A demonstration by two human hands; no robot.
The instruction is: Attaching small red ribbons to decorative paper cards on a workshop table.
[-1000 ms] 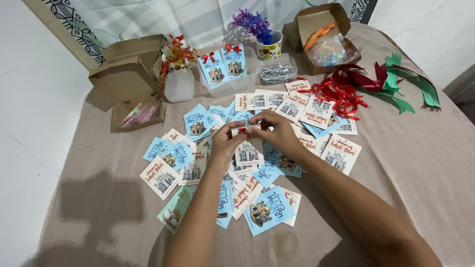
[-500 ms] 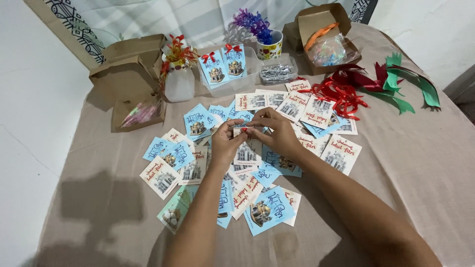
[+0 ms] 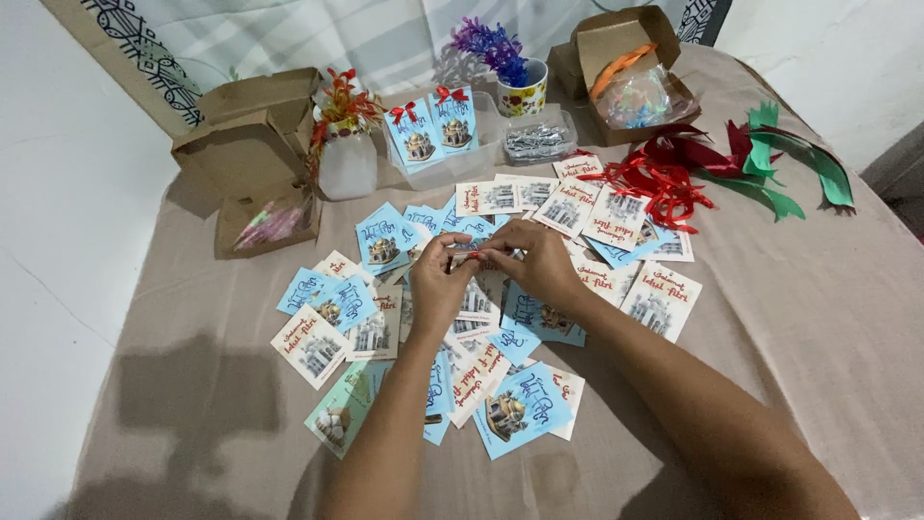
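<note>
I found my left hand (image 3: 438, 279) and right hand (image 3: 534, 262) together, fingertips pinched on a small red ribbon (image 3: 469, 253) held above the scattered cards (image 3: 500, 327) (blue and white). Right of those cards lay a red ribbon pile (image 3: 659, 178), then green ribbons (image 3: 804, 169).

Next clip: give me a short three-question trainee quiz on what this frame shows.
1. True or false: the left hand and right hand meet over the scattered cards.
2. What colour is the small piece pinched between the fingers?
3. Which lies at the table's far right? A) green ribbon strips B) the white vase C) the cup of purple flowers

Key: 1 true. 2 red. 3 A.
</note>
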